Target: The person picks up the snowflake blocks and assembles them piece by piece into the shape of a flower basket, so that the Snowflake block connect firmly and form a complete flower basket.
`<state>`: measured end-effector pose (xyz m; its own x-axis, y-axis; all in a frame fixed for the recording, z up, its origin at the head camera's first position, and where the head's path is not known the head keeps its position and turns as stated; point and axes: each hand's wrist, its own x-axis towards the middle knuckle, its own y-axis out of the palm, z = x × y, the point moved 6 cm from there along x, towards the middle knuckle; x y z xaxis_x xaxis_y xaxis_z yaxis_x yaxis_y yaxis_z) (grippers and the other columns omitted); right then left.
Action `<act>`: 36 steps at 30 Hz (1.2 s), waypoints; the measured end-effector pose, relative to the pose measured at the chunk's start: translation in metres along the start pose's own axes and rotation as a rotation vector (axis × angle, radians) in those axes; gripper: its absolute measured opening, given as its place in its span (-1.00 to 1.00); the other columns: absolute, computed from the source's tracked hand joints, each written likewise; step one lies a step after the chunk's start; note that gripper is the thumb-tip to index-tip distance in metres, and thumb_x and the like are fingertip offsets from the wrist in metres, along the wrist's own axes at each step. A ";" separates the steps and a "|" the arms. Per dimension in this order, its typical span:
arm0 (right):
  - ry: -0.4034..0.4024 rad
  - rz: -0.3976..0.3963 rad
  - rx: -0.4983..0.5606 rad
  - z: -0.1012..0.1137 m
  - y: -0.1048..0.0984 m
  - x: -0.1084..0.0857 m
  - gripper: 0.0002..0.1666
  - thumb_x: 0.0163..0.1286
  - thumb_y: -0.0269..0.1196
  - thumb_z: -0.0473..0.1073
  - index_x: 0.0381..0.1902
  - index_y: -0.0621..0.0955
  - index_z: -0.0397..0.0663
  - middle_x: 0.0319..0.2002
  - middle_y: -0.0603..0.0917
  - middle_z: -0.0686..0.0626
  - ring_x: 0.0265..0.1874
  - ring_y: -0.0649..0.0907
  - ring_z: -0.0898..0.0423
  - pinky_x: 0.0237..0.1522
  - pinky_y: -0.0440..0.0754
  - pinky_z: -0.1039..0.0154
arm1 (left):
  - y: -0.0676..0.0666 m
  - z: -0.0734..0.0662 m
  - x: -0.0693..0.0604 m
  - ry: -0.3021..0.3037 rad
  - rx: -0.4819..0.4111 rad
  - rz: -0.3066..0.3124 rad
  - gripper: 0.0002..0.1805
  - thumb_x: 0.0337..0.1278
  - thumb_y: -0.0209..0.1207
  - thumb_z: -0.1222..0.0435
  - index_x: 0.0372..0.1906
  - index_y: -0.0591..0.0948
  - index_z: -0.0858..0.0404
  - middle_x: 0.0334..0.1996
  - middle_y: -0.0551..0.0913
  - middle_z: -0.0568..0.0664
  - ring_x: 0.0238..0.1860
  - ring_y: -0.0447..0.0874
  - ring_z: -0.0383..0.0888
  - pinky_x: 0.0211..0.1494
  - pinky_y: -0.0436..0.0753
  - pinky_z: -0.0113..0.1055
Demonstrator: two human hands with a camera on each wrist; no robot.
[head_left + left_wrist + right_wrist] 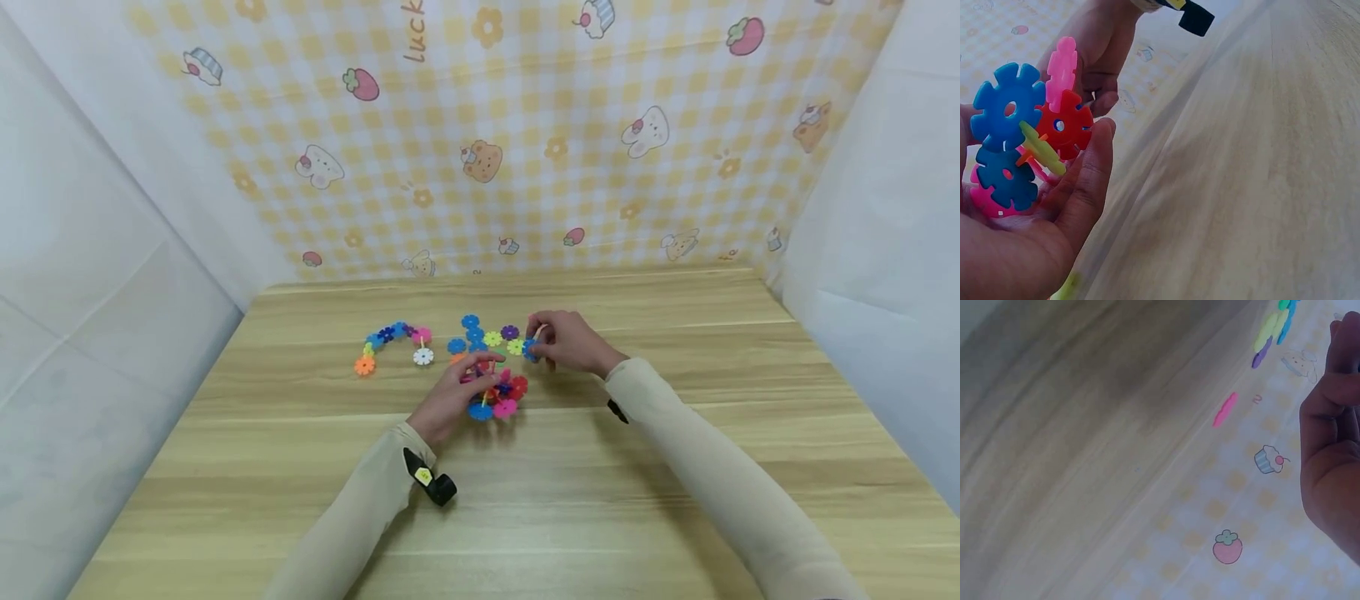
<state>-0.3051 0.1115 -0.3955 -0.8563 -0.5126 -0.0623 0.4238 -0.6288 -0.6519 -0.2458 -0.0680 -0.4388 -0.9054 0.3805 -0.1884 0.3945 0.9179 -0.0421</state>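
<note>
My left hand grips a cluster of joined plastic flower discs above the table. In the left wrist view, fingers curl round the cluster, where a blue disc, a red disc and a yellow-green disc interlock with pink ones. To its right, my right hand pinches a blue flower disc between thumb and fingers. Beside that disc is a yellow-green disc. The right wrist view shows only part of the right hand, and the pinched disc is out of sight there.
A curved chain of joined discs lies left of the hands, with a white disc at one end. Loose discs, among them a purple one and a blue one, lie behind the hands. A patterned cloth hangs along the table's back edge.
</note>
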 end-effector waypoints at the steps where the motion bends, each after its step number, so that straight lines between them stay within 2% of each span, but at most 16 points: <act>1: 0.005 0.006 0.025 0.000 0.001 -0.002 -0.91 0.44 0.24 -0.27 -0.13 0.58 -0.15 -0.38 0.78 -0.24 -0.54 0.71 -0.23 -0.32 0.68 0.21 | 0.000 0.000 0.000 0.001 0.001 -0.001 -0.55 0.49 0.06 0.21 0.36 0.42 0.23 0.20 0.40 0.05 0.07 0.49 -0.12 0.18 0.44 -0.29; 4: 0.004 0.010 0.073 0.000 0.002 -0.006 -0.88 0.44 0.24 -0.28 -0.10 0.60 -0.18 -0.34 0.79 -0.26 -0.54 0.71 -0.24 -0.44 0.65 0.24 | -0.001 0.001 0.001 -0.002 0.001 -0.003 -0.54 0.48 0.08 0.18 0.36 0.42 0.22 0.19 0.40 0.02 0.09 0.49 -0.10 0.19 0.43 -0.28; 9: -0.005 0.009 0.159 0.002 0.007 -0.012 -0.83 0.45 0.24 -0.26 -0.06 0.63 -0.21 -0.31 0.79 -0.28 -0.58 0.72 -0.17 -0.62 0.48 0.32 | -0.002 0.004 0.001 -0.004 -0.016 -0.003 -0.55 0.48 0.07 0.18 0.35 0.43 0.24 0.14 0.41 0.00 0.07 0.49 -0.09 0.17 0.43 -0.26; 15: -0.035 0.024 0.204 0.015 0.013 -0.018 -0.81 0.48 0.21 -0.24 -0.05 0.62 -0.24 -0.36 0.77 -0.32 -0.56 0.71 -0.27 -0.70 0.35 0.36 | 0.000 0.005 0.001 -0.012 -0.062 0.026 -0.58 0.52 0.01 0.20 0.34 0.43 0.23 0.21 0.45 0.05 0.17 0.53 -0.05 0.32 0.39 -0.13; 19: -0.076 0.019 0.184 0.028 0.015 -0.020 -0.83 0.47 0.22 -0.26 -0.08 0.62 -0.25 -0.45 0.77 -0.20 -0.56 0.70 -0.32 -0.66 0.53 0.22 | 0.001 0.003 0.000 -0.018 -0.070 0.028 -0.61 0.51 0.02 0.18 0.32 0.46 0.16 0.21 0.43 0.03 0.18 0.50 -0.04 0.35 0.36 -0.08; 23: -0.101 0.012 0.132 0.034 0.017 -0.022 -0.87 0.44 0.25 -0.29 -0.12 0.63 -0.24 -0.50 0.77 -0.12 -0.59 0.69 -0.30 -0.54 0.67 0.10 | 0.001 0.002 -0.001 -0.022 -0.060 0.034 -0.61 0.51 0.02 0.21 0.32 0.45 0.16 0.08 0.45 -0.02 0.09 0.50 -0.09 0.24 0.43 -0.19; 29: -0.113 0.030 0.056 0.039 0.020 -0.023 -0.89 0.42 0.26 -0.30 -0.14 0.64 -0.23 -0.52 0.75 -0.06 -0.63 0.69 -0.22 -0.44 0.73 0.18 | 0.000 0.003 0.000 -0.019 -0.049 0.051 -0.58 0.47 0.07 0.27 0.35 0.42 0.17 -0.09 0.52 -0.09 -0.04 0.55 -0.18 0.07 0.54 -0.34; 36: -0.109 0.031 0.041 0.039 0.024 -0.021 -0.93 0.41 0.27 -0.31 -0.19 0.66 -0.21 -0.57 0.72 -0.08 -0.66 0.69 -0.13 -0.48 0.69 0.26 | 0.000 0.005 0.001 -0.015 -0.053 0.045 -0.60 0.45 0.10 0.30 0.32 0.46 0.18 -0.15 0.49 -0.09 -0.12 0.52 -0.19 -0.02 0.55 -0.37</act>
<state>-0.2658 0.0847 -0.3806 -0.8063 -0.5914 0.0019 0.4635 -0.6339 -0.6192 -0.2460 -0.0682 -0.4437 -0.8843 0.4200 -0.2039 0.4254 0.9048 0.0186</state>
